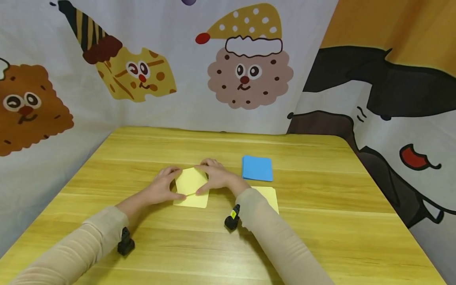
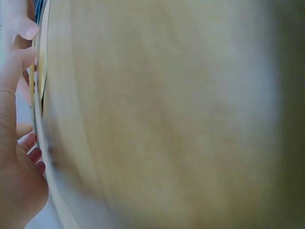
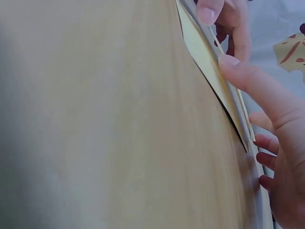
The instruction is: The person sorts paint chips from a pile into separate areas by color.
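Hands [image 1: 192,183] on folded yellow paper [image 1: 191,186]

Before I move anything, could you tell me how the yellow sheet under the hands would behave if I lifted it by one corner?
The yellow sheet looks paper-thin, so it would probably flop and weigh very little. It already holds a fold under the left hand and right hand, so it likely creases easily. On the smooth wooden table, a push would probably slide it.

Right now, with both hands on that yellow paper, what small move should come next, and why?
Probably run a fingertip along the fold to crease it flat. The yellow sheet lies on the table with one flap turned over, and the left hand and right hand press it at both sides, yet the right wrist view shows the flap's edge lifted.
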Demonstrator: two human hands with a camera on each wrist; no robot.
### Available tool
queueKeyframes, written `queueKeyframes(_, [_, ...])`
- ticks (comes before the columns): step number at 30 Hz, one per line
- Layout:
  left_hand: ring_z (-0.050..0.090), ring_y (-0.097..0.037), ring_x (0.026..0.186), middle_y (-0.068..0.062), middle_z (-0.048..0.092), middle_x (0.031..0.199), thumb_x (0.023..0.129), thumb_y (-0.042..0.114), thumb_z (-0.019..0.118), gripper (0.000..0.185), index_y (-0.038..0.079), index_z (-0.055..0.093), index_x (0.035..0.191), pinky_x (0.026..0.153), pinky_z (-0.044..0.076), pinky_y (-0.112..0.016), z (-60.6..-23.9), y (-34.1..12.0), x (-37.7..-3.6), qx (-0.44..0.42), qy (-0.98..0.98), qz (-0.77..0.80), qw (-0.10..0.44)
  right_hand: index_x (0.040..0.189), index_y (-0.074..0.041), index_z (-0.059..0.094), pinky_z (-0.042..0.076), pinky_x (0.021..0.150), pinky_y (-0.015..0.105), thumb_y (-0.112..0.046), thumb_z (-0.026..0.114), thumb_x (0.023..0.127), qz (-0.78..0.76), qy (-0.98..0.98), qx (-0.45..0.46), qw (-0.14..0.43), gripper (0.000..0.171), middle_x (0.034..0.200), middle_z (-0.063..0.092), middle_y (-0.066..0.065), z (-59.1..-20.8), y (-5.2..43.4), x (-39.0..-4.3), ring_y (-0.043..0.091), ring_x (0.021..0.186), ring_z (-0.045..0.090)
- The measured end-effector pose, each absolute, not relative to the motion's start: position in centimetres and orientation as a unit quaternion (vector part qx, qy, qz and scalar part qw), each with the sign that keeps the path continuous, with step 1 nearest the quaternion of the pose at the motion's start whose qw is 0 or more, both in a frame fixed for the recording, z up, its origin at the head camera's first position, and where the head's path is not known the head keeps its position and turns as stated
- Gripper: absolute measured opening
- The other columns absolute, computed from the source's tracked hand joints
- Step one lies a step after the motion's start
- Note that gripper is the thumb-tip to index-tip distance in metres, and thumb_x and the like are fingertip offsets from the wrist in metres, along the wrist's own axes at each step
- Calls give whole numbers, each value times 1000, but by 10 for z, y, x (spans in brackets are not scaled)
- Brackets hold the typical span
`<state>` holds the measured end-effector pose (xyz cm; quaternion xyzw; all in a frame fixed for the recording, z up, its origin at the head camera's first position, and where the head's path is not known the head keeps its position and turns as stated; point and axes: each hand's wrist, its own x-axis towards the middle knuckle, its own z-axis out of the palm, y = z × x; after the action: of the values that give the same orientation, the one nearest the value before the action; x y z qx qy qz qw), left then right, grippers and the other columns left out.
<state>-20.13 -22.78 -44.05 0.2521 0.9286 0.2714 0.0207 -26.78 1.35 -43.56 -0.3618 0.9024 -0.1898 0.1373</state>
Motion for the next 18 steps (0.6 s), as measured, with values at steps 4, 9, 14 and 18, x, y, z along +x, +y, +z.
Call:
queueKeyframes(4, [25,-42,128,-22,29,143,75,46,79,100,-9,33,144,96,30,-65,-436,-227,-203,250,924,287,37,151,-20,31,24,108,43,-62,76,69,-205,901,-358,131,103,145,27,4,-435,15,-266,21,132,24])
queueKeyframes(9, [22,-41,130,-21,26,144,73,38,82,99,-8,31,145,97,30,-64,-429,-223,-205,254,919,301,36,152,-18,30,26,106,46,-63,77,68,-229,902,-347,117,106,147,25,5,-433,21,-263,23,133,24])
queueKeyframes(14, [23,-39,130,-19,27,144,73,34,83,99,-7,30,145,98,31,-61,-424,-217,-206,257,918,301,26,151,-17,31,27,106,49,-62,78,67,-241,905,-336,98,107,148,25,7,-426,28,-257,24,134,24])
queueKeyframes(18, [23,-39,131,-19,27,144,72,34,84,100,-7,30,146,98,30,-61,-420,-210,-205,265,915,304,17,151,-16,32,27,106,49,-61,78,67,-236,909,-333,82,107,146,26,6,-419,36,-250,24,133,24])
